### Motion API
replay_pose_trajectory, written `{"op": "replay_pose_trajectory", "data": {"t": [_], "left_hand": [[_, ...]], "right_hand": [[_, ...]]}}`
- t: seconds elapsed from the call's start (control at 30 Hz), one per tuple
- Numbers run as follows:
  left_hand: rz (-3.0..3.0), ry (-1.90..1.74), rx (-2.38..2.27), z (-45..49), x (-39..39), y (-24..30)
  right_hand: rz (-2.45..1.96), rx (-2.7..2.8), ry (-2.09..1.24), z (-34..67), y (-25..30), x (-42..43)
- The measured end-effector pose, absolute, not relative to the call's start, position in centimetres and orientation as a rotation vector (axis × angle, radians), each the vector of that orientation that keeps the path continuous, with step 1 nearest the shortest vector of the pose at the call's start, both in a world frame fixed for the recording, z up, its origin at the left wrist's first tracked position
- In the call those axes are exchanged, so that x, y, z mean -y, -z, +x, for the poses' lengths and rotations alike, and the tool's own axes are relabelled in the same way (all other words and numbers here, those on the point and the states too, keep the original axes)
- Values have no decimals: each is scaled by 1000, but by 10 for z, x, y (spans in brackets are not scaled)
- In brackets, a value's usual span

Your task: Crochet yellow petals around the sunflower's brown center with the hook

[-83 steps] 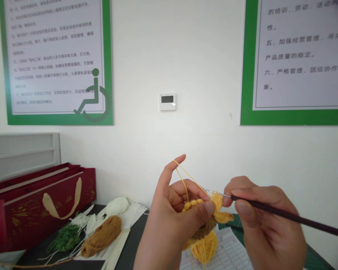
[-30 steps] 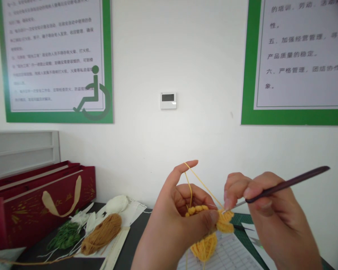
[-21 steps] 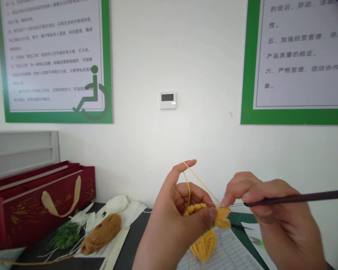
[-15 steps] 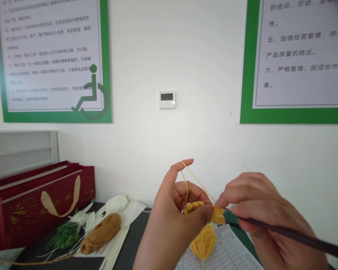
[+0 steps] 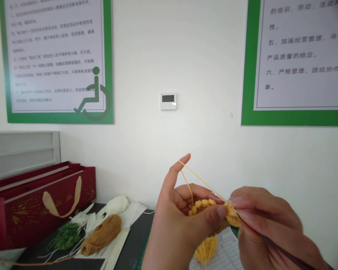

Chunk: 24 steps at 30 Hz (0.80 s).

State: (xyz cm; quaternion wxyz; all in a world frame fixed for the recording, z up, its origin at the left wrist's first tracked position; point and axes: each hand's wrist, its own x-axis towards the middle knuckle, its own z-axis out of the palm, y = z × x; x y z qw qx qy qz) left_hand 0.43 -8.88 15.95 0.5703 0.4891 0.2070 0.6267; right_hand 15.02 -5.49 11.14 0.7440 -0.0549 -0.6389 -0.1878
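Left hand pinching the yellow crochet piece between thumb and fingers, forefinger raised, a yellow strand draped over it and slanting down to the work! Right hand has its thumb and fingers pressed together on the dark-handled crochet hook, close up against the piece, metal tip poking out on the left-hand side near the strand. Just below the grip, there's the yellow yarn ball, partly hidden by the left hand, with a printed sheet beside it. Out left of the grip on the dark table: a brown skein, green yarn and white yarn. Farther left come the containers, red gift bags, pale strips showing along their tops; what they hold, I cannot tell. Behind them, a whitish panelled box, its inside hidden from here.
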Motion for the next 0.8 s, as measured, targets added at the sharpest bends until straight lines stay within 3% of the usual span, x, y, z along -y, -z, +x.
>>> {"op": "replay_pose_trajectory", "data": {"t": [0.2,0.53,0.8], "left_hand": [[1043,-1450,-442,4,87,-161],[962,-1109,-199,-8,66,-150],[1095,-1231,-246,0,70,-150]], "right_hand": [[-119,1312,162,141,-112,45],[-99,1366,170,139,-114,50],[-145,1384,296,146,-111,48]]}}
